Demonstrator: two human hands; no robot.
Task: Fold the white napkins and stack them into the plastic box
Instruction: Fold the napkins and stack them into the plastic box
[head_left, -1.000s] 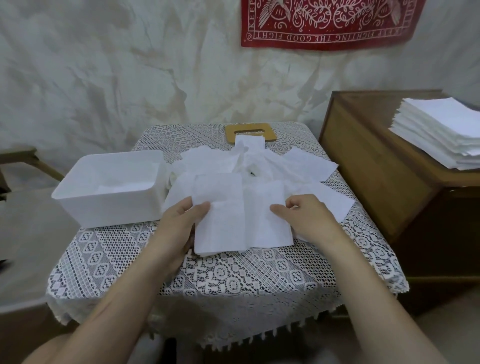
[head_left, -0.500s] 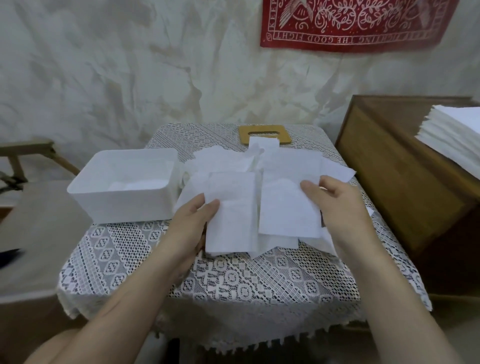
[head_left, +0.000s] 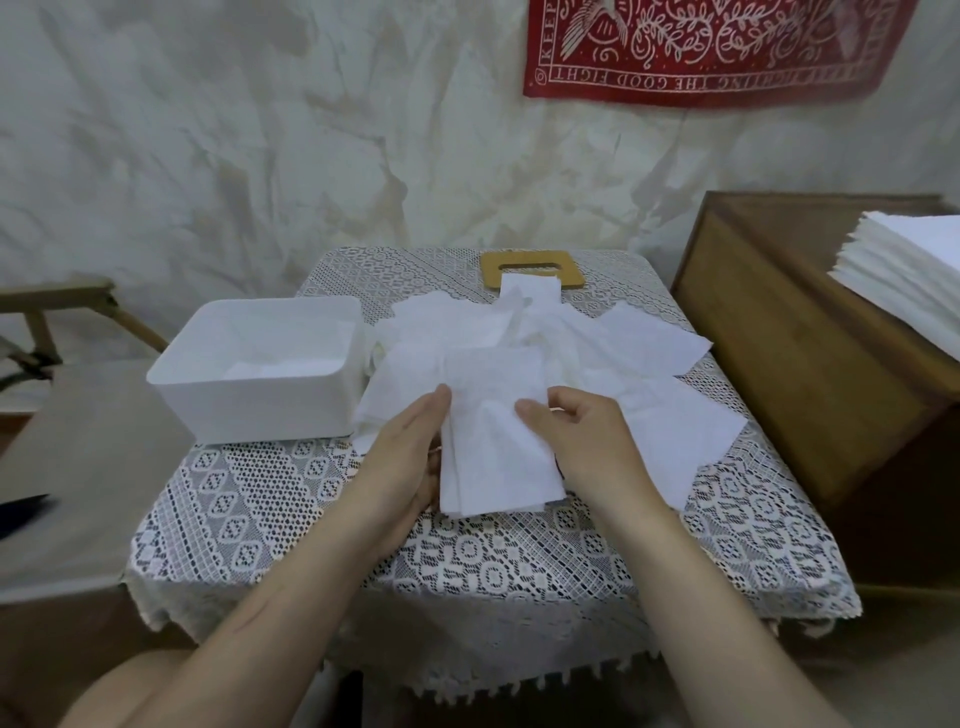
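A white napkin (head_left: 496, 441), folded in half into a narrow rectangle, lies on the lace-covered table in front of me. My left hand (head_left: 410, 462) lies along its left edge with straight fingers. My right hand (head_left: 582, 441) presses on its right side, thumb on top and fingers curled over the edge. Several loose white napkins (head_left: 613, 343) are spread behind and to the right of it. The white plastic box (head_left: 260, 395) stands at the table's left, with white napkin inside.
A wooden frame-shaped lid (head_left: 530, 265) lies at the table's far edge. A wooden cabinet (head_left: 810, 353) to the right carries a tall stack of flat napkins (head_left: 914, 275). A red printed cloth (head_left: 717, 47) hangs on the wall.
My right hand has carried the napkin's right half over onto the left half, so the napkin is now doubled. My left hand stayed at the left edge.
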